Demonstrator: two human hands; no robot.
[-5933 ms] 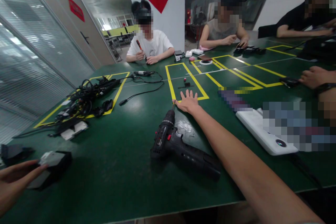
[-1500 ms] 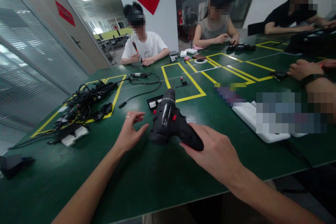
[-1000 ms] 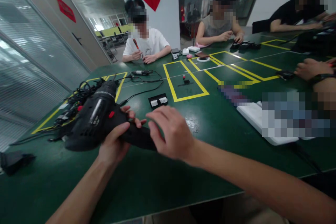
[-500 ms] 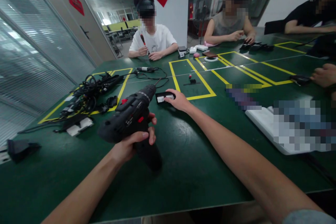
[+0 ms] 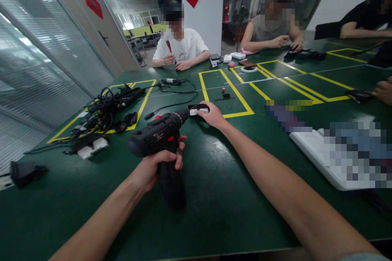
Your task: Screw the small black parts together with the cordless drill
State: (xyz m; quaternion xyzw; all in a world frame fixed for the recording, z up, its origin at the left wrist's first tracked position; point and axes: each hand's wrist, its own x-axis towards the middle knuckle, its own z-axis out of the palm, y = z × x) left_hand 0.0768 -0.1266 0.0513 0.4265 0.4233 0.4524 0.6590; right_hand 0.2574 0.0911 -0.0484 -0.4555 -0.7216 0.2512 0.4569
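My left hand [image 5: 159,163] grips the handle of a black cordless drill [image 5: 159,134] with red buttons, held above the green table [image 5: 214,195], its nose pointing to the far right. The drill's nose ends close to a small black-and-white part [image 5: 198,110] lying by the corner of a yellow taped box [image 5: 226,94]. My right hand [image 5: 212,115] reaches forward and holds that part at its right end, fingers curled on it.
A tangle of black cables and adapters [image 5: 104,110] lies far left, with a small black piece [image 5: 24,170] near the left edge. A white device [image 5: 318,151] is at right. Other people sit across and at right; one person's hand [image 5: 382,91] rests on the table.
My left hand has taken the drill from my right and lifted it upright by the handle. My right hand reached out to the small black-and-white part and now holds it.
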